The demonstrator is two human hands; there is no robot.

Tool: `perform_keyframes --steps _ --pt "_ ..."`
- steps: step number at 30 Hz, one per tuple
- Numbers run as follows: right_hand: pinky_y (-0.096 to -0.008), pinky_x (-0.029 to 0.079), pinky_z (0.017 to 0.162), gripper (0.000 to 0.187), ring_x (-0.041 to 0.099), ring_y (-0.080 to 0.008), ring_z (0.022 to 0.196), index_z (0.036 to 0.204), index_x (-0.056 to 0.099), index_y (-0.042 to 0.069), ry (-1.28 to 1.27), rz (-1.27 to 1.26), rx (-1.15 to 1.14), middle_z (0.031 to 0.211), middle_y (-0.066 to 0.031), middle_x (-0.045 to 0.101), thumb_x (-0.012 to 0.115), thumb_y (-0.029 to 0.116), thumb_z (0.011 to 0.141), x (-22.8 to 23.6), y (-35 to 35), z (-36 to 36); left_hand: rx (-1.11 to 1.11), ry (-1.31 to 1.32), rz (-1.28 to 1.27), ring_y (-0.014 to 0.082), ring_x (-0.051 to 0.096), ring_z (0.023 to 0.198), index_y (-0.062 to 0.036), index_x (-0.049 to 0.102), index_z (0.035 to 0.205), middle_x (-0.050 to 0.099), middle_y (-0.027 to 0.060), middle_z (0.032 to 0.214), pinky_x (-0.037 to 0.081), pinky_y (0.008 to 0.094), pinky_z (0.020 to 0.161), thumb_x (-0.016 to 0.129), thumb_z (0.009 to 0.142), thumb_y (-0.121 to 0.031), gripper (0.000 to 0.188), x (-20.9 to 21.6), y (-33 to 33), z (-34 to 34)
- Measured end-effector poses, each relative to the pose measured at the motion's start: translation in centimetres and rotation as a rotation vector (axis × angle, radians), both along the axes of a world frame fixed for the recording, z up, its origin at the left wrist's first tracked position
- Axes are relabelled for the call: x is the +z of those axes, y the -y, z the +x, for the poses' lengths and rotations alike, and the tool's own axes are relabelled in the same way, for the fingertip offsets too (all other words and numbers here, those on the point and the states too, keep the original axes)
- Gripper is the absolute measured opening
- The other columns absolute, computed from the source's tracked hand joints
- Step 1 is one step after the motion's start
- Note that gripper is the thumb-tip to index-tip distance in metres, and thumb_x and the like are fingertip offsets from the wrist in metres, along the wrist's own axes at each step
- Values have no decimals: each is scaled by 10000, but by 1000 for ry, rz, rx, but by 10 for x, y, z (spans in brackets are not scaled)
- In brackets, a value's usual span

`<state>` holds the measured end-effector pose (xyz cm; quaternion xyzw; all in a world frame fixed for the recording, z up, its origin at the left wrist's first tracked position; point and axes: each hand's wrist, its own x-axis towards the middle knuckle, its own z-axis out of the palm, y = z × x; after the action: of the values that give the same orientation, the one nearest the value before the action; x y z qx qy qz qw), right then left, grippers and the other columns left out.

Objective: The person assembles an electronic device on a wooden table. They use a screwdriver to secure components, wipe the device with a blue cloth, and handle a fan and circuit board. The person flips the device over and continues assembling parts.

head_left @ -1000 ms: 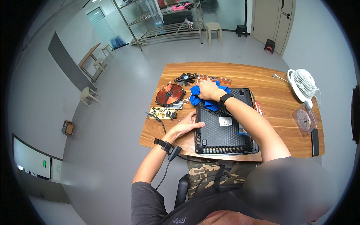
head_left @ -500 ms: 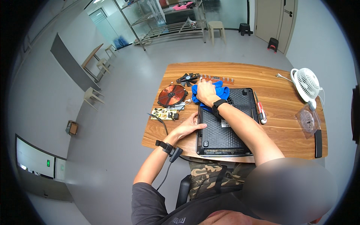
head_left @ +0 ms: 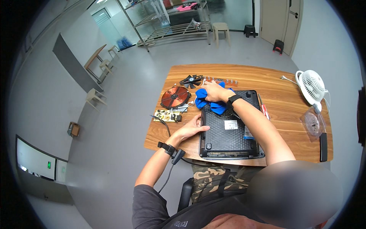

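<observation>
A black textured housing (head_left: 225, 140), like the underside of an induction cooker, lies at the table's near edge with feet, a round vent and a white label (head_left: 230, 124) upward. My left hand (head_left: 190, 129) grips its left edge, thumb on top; the fingertips are partly hidden. At the far-left corner, my right hand (head_left: 214, 92) presses a crumpled blue cloth (head_left: 218, 108) against the housing, fingers closed on it. Left of the housing lie a coppery round coil (head_left: 175, 97) and a yellow circuit board (head_left: 164, 115). A black fan blade (head_left: 191, 80) sits behind the coil.
A red-and-white screwdriver (head_left: 264, 110) lies right of the housing, partly behind my right forearm. A white fan (head_left: 312, 86), a clear plastic tray (head_left: 312, 122) and a black bar (head_left: 323, 147) line the right side. Behind the cloth is a row of small metal parts (head_left: 230, 82).
My right hand and the blue cloth have shifted slightly right and nearer, uncovering more of the white label. My left hand keeps its place on the housing.
</observation>
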<state>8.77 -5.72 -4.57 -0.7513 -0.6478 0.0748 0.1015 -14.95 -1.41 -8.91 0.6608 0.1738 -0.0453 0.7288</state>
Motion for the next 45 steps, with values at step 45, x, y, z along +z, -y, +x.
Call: perform_keyframes --steps 45 --pt "-629 481 948 570 504 -482 1218 1337 505 66 -110 100 -321 1336 -192 527 712 230 831 -15 126 23 24 -62 66 46 473 805 68 173 1557 459 -62 852 414 177 791 837 841 -181 1008 -19 -7 3"
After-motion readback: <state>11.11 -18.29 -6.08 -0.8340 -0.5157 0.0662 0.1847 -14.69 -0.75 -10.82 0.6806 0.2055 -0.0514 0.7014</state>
